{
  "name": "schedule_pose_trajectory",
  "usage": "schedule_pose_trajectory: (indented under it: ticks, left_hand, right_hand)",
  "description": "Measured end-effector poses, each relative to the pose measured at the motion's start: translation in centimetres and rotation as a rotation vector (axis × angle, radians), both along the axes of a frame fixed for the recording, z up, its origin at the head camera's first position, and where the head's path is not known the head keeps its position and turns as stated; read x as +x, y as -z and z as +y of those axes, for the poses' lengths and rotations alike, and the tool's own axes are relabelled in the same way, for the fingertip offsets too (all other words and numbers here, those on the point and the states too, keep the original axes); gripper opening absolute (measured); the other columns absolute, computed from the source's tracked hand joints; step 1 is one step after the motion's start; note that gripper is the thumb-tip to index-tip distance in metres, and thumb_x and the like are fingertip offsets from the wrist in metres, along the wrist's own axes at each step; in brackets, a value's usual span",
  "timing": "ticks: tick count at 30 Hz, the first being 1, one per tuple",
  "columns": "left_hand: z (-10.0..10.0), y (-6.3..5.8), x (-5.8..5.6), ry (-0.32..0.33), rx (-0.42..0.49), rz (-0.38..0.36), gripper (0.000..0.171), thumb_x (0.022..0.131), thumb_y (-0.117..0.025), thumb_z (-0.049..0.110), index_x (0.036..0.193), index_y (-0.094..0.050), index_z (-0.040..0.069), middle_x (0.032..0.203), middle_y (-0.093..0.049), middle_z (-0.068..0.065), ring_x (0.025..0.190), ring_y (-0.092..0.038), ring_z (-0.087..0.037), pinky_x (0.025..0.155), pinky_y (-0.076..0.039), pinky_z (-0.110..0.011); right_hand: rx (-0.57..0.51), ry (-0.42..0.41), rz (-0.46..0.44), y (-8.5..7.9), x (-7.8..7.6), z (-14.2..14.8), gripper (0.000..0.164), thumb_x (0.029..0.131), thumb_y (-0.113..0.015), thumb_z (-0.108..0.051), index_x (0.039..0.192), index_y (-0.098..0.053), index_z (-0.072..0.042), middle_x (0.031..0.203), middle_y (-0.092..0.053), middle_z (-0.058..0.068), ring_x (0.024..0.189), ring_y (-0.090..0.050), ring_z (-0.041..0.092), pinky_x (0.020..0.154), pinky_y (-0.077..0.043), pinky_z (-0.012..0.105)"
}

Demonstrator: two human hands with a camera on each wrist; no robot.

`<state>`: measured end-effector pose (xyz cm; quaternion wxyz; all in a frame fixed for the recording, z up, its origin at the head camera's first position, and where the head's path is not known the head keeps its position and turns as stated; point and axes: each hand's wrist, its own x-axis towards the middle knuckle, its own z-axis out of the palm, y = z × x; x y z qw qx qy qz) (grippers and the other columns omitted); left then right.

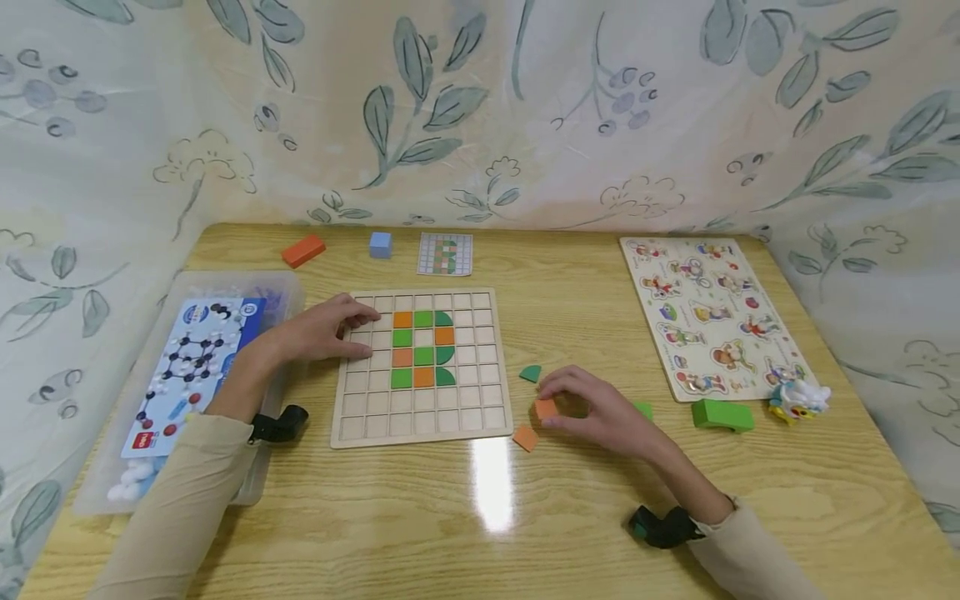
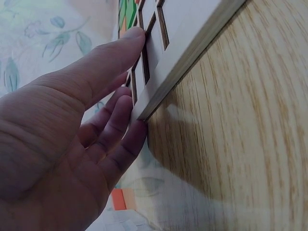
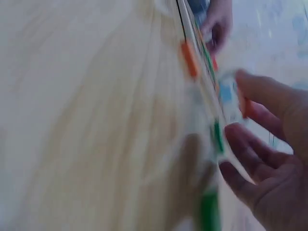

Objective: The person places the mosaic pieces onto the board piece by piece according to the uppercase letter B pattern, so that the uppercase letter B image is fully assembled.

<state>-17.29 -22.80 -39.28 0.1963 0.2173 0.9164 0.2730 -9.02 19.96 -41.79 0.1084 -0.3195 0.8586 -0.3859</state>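
A wooden grid board (image 1: 375, 421) lies on the table with orange and green square tiles and dark green rounded tiles set in its middle cells. At its left edge my left hand (image 1: 326, 329) rests loosely, thumb (image 2: 118, 53) on the grid and fingers by the rim. To the right of the board, my right hand (image 1: 600, 412) pinches an orange square tile (image 1: 546, 408) between thumb and fingers. Just below it another orange tile (image 1: 526, 437) lies on the table, and a dark green rounded tile (image 1: 531, 373) is above. A green piece (image 1: 643, 410) is partly hidden behind the hand.
A pattern card (image 1: 446, 253), a blue cube (image 1: 380, 245) and a red block (image 1: 303, 251) are at the back. On the left stands a plastic box (image 1: 255, 483). A picture puzzle board (image 1: 705, 312), green block (image 1: 722, 415) and small toy (image 1: 798, 401) are at right.
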Motion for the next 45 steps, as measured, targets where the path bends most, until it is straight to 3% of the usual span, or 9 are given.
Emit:
schedule_pose_trajectory:
  ticks: [4, 10, 15, 21, 30, 45]
  left_hand:
    - [-0.4, 0.1, 0.1, -0.004, -0.004, 0.006, 0.056, 0.088, -0.072, 0.029, 0.136, -0.054, 0.006, 0.115, -0.052, -0.012, 0.097, -0.046, -0.022, 0.084, -0.039, -0.037]
    - [-0.5, 0.0, 0.1, -0.005, 0.000, 0.011, 0.056, 0.088, -0.072, 0.029, 0.136, -0.054, 0.007, 0.113, -0.052, -0.012, 0.095, -0.045, -0.022, 0.082, -0.039, -0.036]
    - [-0.3, 0.1, 0.0, -0.002, 0.001, 0.011, 0.056, 0.088, -0.072, 0.031, 0.136, -0.055, 0.009, 0.112, -0.051, -0.010, 0.094, -0.045, -0.021, 0.082, -0.039, -0.035]
    - [0.0, 0.0, -0.1, -0.006, -0.003, 0.005, 0.055, 0.088, -0.072, 0.029, 0.137, -0.054, 0.010, 0.113, -0.052, -0.010, 0.096, -0.046, -0.021, 0.083, -0.039, -0.036]
    - [-0.2, 0.0, 0.0, -0.001, 0.000, 0.004, 0.055, 0.089, -0.071, 0.028, 0.137, -0.054, 0.008, 0.116, -0.052, -0.011, 0.100, -0.048, -0.022, 0.085, -0.040, -0.038]
    - [-0.3, 0.2, -0.1, 0.008, 0.011, 0.008, 0.055, 0.089, -0.071, 0.029, 0.136, -0.054, 0.007, 0.117, -0.052, -0.012, 0.103, -0.050, -0.024, 0.087, -0.041, -0.039]
  right_hand:
    - [0.002, -0.026, 0.078, -0.9, -0.3, -4.8, 0.024, 0.085, -0.075, -0.018, 0.106, -0.067, -0.012, 0.105, -0.062, 0.002, 0.095, -0.060, 0.012, 0.084, -0.052, 0.028]
    - [0.112, -0.135, 0.171, -1.3, -0.7, -12.3, 0.024, 0.090, -0.070, -0.027, 0.108, -0.068, -0.011, 0.104, -0.061, 0.000, 0.091, -0.057, 0.011, 0.081, -0.049, 0.023]
    - [0.167, -0.152, 0.208, -1.4, -0.8, -15.8, 0.026, 0.090, -0.069, -0.030, 0.107, -0.069, -0.010, 0.100, -0.063, 0.000, 0.089, -0.056, 0.011, 0.082, -0.048, 0.025]
    - [0.262, -0.137, 0.223, -1.2, -1.0, -17.3, 0.024, 0.090, -0.068, -0.034, 0.102, -0.071, -0.012, 0.094, -0.065, -0.002, 0.084, -0.055, 0.009, 0.078, -0.047, 0.023]
    - [0.302, -0.104, 0.272, -1.1, -1.2, -18.5, 0.017, 0.092, -0.067, -0.034, 0.094, -0.074, -0.018, 0.090, -0.062, -0.005, 0.076, -0.051, 0.006, 0.064, -0.042, 0.017]
    - [0.292, -0.129, 0.231, -1.2, -1.3, -18.8, 0.013, 0.092, -0.067, -0.027, 0.090, -0.074, -0.017, 0.090, -0.061, -0.004, 0.077, -0.052, 0.007, 0.066, -0.041, 0.015]
